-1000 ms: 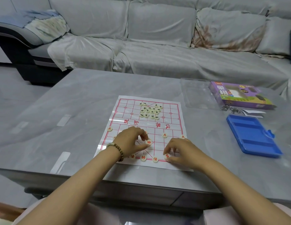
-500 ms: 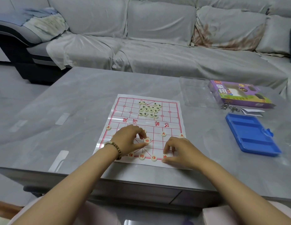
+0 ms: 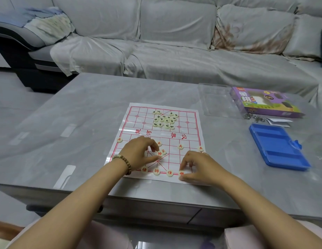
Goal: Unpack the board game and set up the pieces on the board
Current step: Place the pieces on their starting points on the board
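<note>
A white paper board [image 3: 190, 123] with a red grid lies on the grey table. Several cream discs with dark characters form a heap [image 3: 164, 119] on its far half. Red-lettered discs stand on the near half: a back row [image 3: 156, 171] and single ones [image 3: 180, 146] further up. My left hand [image 3: 138, 151], with a bead bracelet, pinches a red-lettered disc [image 3: 159, 153] between thumb and forefinger; another disc [image 3: 163, 151] touches it. My right hand [image 3: 198, 166] holds a red-lettered disc [image 3: 181, 173] on the near row between fingertips and thumb.
To the right lie a blue plastic tray [image 3: 278, 146], a purple game box [image 3: 264, 102], a clear plastic lid [image 3: 216, 99], small metal rings [image 3: 253, 117] and a white paper [image 3: 278, 121]. A grey covered sofa [image 3: 174, 42] stands behind the table.
Both hands stay at about the same spots on the near half of the board; the view has shifted slightly. No piece has clearly moved.
</note>
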`<state>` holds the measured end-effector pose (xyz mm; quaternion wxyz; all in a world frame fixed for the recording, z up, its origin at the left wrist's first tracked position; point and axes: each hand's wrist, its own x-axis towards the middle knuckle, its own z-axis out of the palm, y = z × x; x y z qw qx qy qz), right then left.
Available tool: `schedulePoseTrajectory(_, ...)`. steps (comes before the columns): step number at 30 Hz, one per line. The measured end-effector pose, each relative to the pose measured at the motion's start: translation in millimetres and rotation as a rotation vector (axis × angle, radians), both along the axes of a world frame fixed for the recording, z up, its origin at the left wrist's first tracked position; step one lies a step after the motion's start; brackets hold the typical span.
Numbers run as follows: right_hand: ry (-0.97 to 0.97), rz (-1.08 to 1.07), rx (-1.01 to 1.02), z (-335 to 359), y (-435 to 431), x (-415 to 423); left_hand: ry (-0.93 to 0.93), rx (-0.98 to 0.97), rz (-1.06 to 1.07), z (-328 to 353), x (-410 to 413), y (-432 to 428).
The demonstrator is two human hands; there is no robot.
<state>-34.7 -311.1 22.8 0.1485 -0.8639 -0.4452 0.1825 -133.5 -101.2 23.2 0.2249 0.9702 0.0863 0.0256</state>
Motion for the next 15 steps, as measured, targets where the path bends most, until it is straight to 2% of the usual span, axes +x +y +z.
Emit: schedulePoseTrajectory(15, -0.061, 0.009, -0.001, 5.6, 0.7, -1.6, -0.029, -0.001, 0.023, 2.4, -6.2, 3.7)
